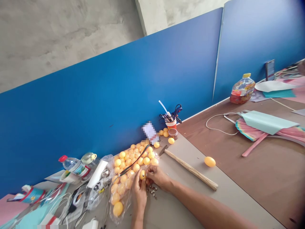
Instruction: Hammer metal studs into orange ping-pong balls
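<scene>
An orange ping-pong ball is held upright in the fingers of my left hand. A small shiny metal spot shows on its face. My right hand is closed, with thumb and fingers pinched together against the ball's right side. Whatever lies between those fingertips is hidden. Just below the hands, several small metal pieces are scattered on the grey tabletop. Left of and behind the hands lies a clear plastic bag full of orange balls, with a dark strap across it.
A wooden-handled hammer lies right of the hands, near a loose orange ball. Behind stand a cup of tools and a round tub. Bottles and cables crowd the left; a teal-and-pink paper item lies right. A blue partition borders the table.
</scene>
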`<state>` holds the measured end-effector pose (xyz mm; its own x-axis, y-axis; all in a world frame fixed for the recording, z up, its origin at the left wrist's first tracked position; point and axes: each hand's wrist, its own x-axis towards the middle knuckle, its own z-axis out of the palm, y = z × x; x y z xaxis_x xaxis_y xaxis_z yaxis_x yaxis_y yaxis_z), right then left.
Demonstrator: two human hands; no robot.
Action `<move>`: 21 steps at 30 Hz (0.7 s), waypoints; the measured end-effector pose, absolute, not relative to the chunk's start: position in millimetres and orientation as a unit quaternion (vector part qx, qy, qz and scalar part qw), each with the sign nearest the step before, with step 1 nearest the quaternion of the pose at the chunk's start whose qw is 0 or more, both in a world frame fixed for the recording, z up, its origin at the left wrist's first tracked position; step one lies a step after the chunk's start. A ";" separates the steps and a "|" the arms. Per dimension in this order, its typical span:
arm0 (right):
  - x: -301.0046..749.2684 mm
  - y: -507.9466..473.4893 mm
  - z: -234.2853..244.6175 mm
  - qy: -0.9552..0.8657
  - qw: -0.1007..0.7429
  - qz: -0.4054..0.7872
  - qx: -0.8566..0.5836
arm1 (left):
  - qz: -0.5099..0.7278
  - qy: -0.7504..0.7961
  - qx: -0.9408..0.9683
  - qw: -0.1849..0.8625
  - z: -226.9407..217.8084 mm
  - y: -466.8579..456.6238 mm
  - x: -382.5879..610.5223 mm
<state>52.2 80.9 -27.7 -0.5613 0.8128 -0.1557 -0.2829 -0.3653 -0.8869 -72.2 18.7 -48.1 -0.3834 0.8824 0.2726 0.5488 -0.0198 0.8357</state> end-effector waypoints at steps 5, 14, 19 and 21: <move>55.3 83.1 -27.1 -0.445 0.319 0.781 -0.299 | 0.500 0.672 0.514 0.183 -55.6 20.1 -75.1; 55.4 81.8 -25.1 -0.430 0.315 0.786 -0.314 | 0.483 0.684 0.523 0.160 -48.3 19.7 -71.7; 49.6 83.3 -34.6 -0.440 0.326 0.769 -0.331 | 0.479 0.676 0.542 0.143 -49.6 20.8 -72.9; 46.4 83.4 -41.8 -0.462 0.347 0.755 -0.309 | 0.476 0.674 0.549 0.134 -49.3 20.7 -72.5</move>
<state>46.4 83.4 -41.8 -0.5678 0.8101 -0.1460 -0.2392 -0.3321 -0.9124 -72.5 20.7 -49.3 -0.3620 0.8673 0.3416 0.6122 -0.0552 0.7888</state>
